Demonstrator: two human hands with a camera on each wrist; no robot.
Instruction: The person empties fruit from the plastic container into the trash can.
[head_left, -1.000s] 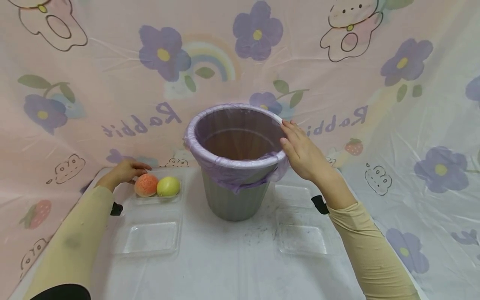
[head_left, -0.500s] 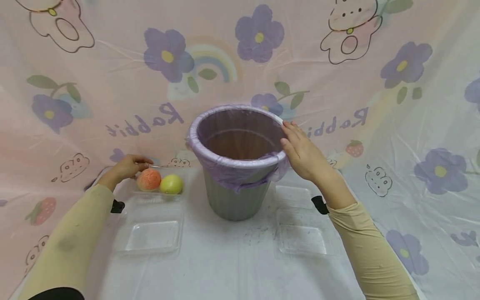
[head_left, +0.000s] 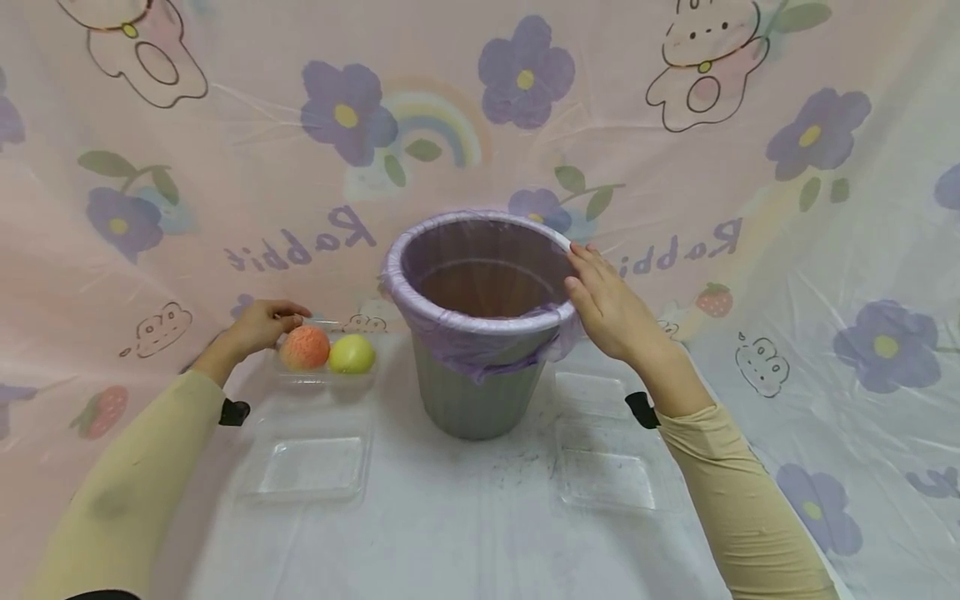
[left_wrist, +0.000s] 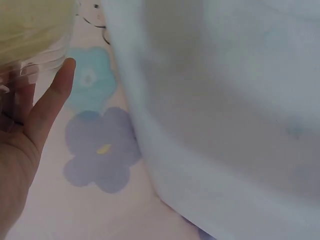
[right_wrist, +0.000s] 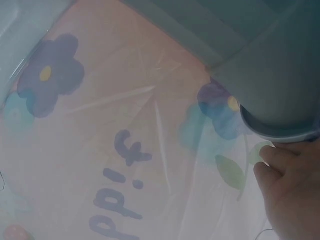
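My left hand (head_left: 258,329) grips the left end of a clear plastic container (head_left: 326,378), which is raised off the table and tilted. A peach (head_left: 306,347) lies in it beside a round yellow-green fruit (head_left: 352,354). The left wrist view has the thumb (left_wrist: 64,80) against the container's wall, with other fingers partly hidden behind the plastic. At the table's middle stands a grey-green bin (head_left: 480,396) lined with a purple bag (head_left: 442,321). My right hand (head_left: 611,304) rests on the bin's right rim, fingers fairly straight.
A clear tray (head_left: 315,467) lies at the front left of the white table (head_left: 465,525). Two more clear trays (head_left: 607,479) lie right of the bin, the rear one smaller in view. A printed cloth (head_left: 255,183) hangs close behind.
The left hand has lifted the container with both fruits up off the table, tipping it. The right hand has stayed on the bin's rim. The head view has shifted slightly.
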